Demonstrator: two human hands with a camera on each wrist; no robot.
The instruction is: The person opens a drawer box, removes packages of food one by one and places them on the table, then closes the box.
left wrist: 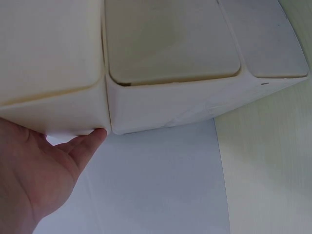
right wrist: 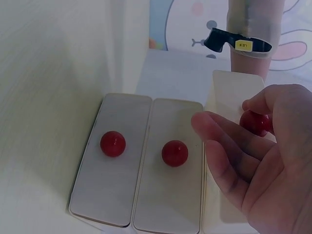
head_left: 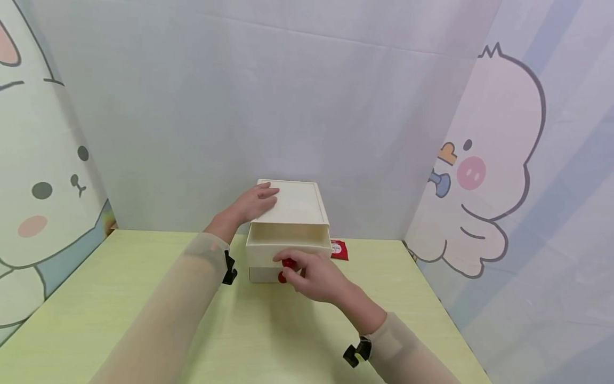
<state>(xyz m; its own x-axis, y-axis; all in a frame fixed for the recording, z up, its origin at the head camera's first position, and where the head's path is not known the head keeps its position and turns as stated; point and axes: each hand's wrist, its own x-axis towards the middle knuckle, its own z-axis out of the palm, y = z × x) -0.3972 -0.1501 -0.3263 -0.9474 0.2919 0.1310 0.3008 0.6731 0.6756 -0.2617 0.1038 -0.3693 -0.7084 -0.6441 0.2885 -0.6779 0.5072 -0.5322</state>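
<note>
A small white drawer cabinet (head_left: 299,205) with red round knobs stands against the backdrop. Its top drawer (head_left: 261,253) is pulled partly out, and the pale inside shows. My left hand (head_left: 255,204) rests on the cabinet's top at the left edge, fingers spread over it. With thumb and finger, my right hand (head_left: 314,274) pinches the top drawer's red knob (right wrist: 253,122). Two lower drawers, flush in the cabinet, show their own knobs in the right wrist view: a middle knob (right wrist: 174,153) and a bottom knob (right wrist: 112,144).
Just right of the cabinet lies a red packet (head_left: 340,250) with a white label, partly hidden behind the drawer. The pale green table (head_left: 144,277) runs back to a light curtain (head_left: 307,96). Printed cartoon animals cover the side curtains.
</note>
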